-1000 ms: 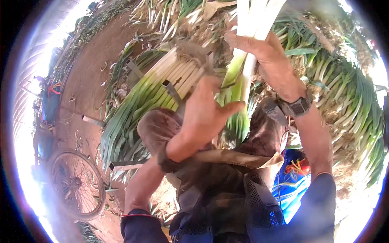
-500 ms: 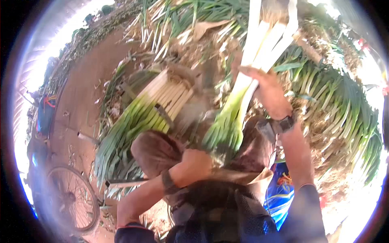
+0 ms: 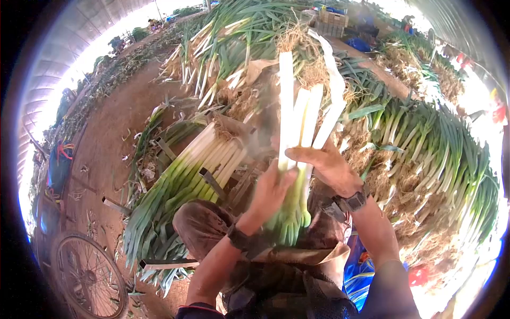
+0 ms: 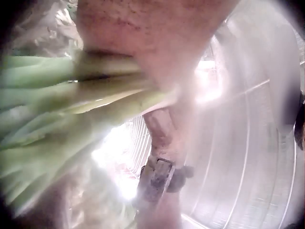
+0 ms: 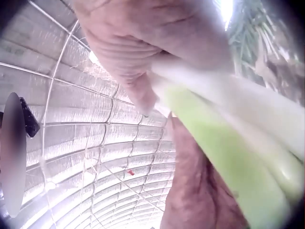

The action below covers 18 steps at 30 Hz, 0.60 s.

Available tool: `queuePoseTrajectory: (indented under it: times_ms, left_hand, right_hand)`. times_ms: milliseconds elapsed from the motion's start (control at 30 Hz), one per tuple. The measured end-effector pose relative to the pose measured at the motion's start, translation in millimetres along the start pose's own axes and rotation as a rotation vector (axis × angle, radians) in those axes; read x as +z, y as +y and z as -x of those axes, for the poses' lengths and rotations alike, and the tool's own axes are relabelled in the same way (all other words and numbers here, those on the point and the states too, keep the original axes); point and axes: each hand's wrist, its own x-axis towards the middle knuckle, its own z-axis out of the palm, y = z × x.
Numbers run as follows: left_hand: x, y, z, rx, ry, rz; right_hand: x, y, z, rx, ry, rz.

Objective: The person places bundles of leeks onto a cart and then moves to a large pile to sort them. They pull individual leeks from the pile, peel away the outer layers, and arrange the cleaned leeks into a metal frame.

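Several leeks (image 3: 309, 114) stand upright in front of me, shaggy roots (image 3: 308, 53) at the top and green leaves hanging toward my lap. My right hand (image 3: 329, 167) grips their pale stalks from the right, thumb laid across the front. Lower on the left, my left hand (image 3: 265, 194) holds the same stalks, its thumb in front and its fingers partly hidden behind. A white strip of outer leaf (image 3: 332, 66) bends away at the right of the bunch. In the right wrist view, white and green stalks (image 5: 209, 129) pass under the right hand.
To the left, a row of leeks (image 3: 204, 159) lies in a frame with metal posts (image 3: 212, 183). Long piles of leeks (image 3: 425, 133) spread to the right and ahead (image 3: 228, 48). A spoked wheel (image 3: 90, 276) stands at lower left, and blue sheeting (image 3: 358, 279) lies by my right side.
My left hand came down off the leaves to my lap, then rose to take hold of the stalks beside the right hand. The right hand kept its grip throughout. The head view has tilted upward.
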Motion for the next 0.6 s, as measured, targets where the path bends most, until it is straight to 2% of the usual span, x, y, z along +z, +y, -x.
queuePoseTrajectory:
  times_ms: [33,133,167,200,267,300,400,467,533,567,600]
  left_hand:
    - [1,3,-1,0.013,0.018,0.056]
    - [-5,-5,-7,0.061,0.041,0.103]
    - [-9,-9,-9,0.104,0.041,0.097]
    - [-15,-8,-10,0.091,0.046,0.093]
    - [-23,-3,-9,-0.225,-0.107,0.057]
    - [-16,5,-3,0.019,-0.067,0.045]
    - [-19,3,-1,-0.03,-0.147,0.062]
    - [-20,0,0,-0.044,-0.156,0.074]
    - [-21,0,-3,-0.007,-0.171,0.084]
    - [-25,3,-5,-0.025,-0.25,0.126]
    - [-25,8,-4,-0.034,-0.252,0.129]
  right_hand:
    - [-1,0,0,0.01,0.062,0.128]
    - [11,-15,3,0.023,0.126,0.059]
    - [11,-11,5,-0.044,0.134,-0.021]
    - [10,-9,4,-0.034,0.131,-0.031]
    - [6,-9,-2,-0.147,0.118,0.102]
    - [12,-20,-1,-0.045,0.067,0.049]
    - [-8,7,-1,0.009,0.072,-0.036]
    - [-4,3,-1,0.01,0.073,0.064]
    - [-3,-5,-3,-0.07,-0.048,0.049]
    - [6,-15,-2,-0.084,-0.096,0.016]
    - [8,-15,-2,-0.077,-0.091,0.01]
